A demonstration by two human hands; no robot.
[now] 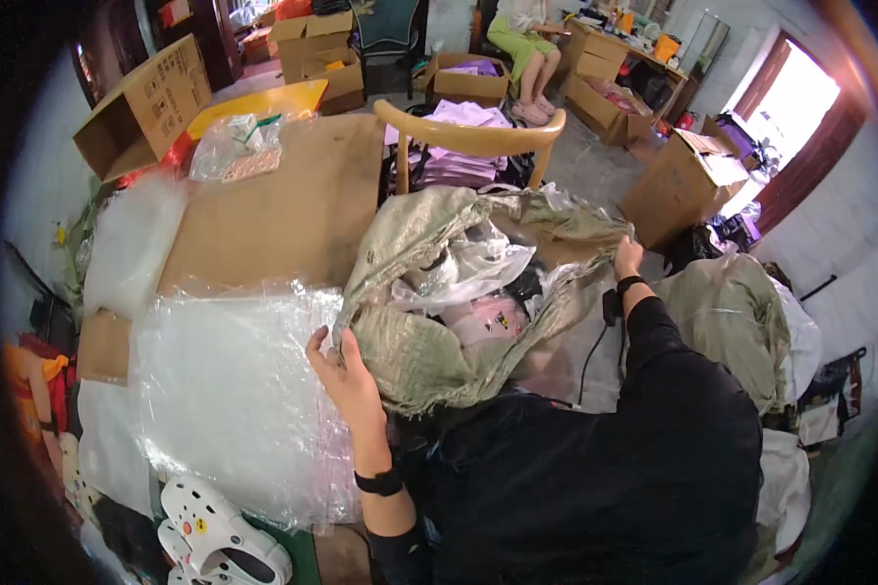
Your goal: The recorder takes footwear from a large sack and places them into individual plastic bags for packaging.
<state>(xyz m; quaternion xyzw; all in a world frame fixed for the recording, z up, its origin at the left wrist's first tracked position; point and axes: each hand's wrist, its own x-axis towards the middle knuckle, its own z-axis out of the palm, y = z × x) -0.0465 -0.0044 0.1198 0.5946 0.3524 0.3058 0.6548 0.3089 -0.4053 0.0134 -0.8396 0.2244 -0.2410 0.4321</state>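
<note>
Both hands grip rim of large grey-green woven plastic sack (429, 361), left hand (339, 370) near edge, right hand (627, 258) far edge; sack mouth open beside brown wooden tabletop (283, 210), plastic-wrapped items (468, 273) inside.

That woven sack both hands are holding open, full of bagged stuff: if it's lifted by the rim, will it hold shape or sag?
The woven sack would probably sag: its rim folds and droops between the left hand and right hand. The plastic-wrapped packages inside look loose, so they may shift. It looks bulky, likely heavy for one hand.
</note>
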